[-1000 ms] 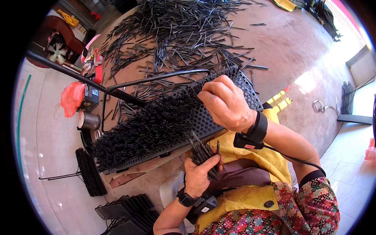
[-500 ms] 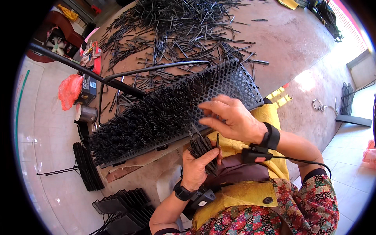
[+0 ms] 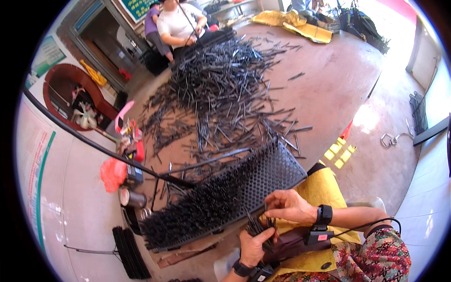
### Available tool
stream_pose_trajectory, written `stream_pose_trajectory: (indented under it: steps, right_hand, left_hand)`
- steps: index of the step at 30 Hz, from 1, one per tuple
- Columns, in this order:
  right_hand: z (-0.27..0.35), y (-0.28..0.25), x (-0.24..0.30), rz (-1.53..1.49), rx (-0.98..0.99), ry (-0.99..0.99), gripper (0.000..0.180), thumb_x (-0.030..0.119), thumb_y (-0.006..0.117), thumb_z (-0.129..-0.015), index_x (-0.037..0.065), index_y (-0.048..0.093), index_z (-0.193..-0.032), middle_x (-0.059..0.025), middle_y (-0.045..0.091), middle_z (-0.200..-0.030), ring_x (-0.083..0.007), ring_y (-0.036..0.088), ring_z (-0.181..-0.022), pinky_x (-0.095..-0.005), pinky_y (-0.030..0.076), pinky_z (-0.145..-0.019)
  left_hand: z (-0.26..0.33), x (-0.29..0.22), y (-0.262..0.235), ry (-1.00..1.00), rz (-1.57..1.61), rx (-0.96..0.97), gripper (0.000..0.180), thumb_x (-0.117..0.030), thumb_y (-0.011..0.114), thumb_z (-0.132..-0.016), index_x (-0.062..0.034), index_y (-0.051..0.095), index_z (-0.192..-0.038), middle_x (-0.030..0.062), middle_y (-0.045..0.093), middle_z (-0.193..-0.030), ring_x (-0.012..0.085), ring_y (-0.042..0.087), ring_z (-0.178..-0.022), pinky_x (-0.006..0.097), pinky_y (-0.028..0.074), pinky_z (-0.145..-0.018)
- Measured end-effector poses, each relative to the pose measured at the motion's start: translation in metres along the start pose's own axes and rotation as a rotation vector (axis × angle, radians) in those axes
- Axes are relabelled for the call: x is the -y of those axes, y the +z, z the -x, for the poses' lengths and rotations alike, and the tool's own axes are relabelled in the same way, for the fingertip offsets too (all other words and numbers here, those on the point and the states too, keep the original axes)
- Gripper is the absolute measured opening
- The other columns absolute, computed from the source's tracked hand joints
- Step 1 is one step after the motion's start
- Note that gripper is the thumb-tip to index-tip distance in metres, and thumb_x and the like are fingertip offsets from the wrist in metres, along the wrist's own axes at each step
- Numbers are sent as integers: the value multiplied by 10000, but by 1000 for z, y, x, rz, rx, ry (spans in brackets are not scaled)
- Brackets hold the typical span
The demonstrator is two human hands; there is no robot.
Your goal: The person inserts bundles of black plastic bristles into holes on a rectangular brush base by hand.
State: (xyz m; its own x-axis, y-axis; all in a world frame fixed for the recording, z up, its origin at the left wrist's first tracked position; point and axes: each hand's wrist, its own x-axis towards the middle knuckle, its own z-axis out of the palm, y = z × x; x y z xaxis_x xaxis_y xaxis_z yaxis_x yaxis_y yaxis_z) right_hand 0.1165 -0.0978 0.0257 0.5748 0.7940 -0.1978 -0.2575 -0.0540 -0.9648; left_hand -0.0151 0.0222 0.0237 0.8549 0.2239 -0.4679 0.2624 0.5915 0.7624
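My left hand [image 3: 253, 246] is closed around a bundle of thin black bristle strips [image 3: 254, 226], which stick up past the thumb. Just above and to the right, my right hand [image 3: 292, 207] pinches what looks like a single black strip between thumb and fingers, close to the bundle. Beyond both hands lies a long black perforated board [image 3: 277, 171], slanting up to the right. Dense black bristles [image 3: 197, 207] fill its left and far part. Bare holes show along its right and near side, beside my right hand.
A large heap of loose black strips [image 3: 216, 80] covers the table [image 3: 329, 89] beyond the board. A black metal bar [image 3: 108, 150] crosses at left, near a metal can [image 3: 133, 199] and a red plastic bag [image 3: 112, 174]. Another person [image 3: 181, 26] works at the far side.
My view has tilted up, bringing the far side and people into sight. My right hand has moved from over the board's holes back to the bundle and now pinches a strip.
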Motion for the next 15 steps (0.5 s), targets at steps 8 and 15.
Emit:
stream_pose_trajectory:
  steps: [8,15]
  right_hand:
    - [19,2,-4,258,35,-136,291,174,726,-740,-50,595,-872,-124,638,-727,-165,616,-694,-276,491,-634]
    - [25,-5,-11,313,40,-74,228,187,667,-794,-16,632,-892,-132,647,-798,-173,615,-725,-296,487,-641]
  left_hand:
    - [3,5,4,41,-37,-24,139,74,623,-776,36,595,-907,112,633,-765,172,608,-627,259,495,-557]
    - [22,-5,1,134,-307,-136,244,-65,629,-801,11,599,-1030,52,624,-927,159,588,-799,265,477,-721]
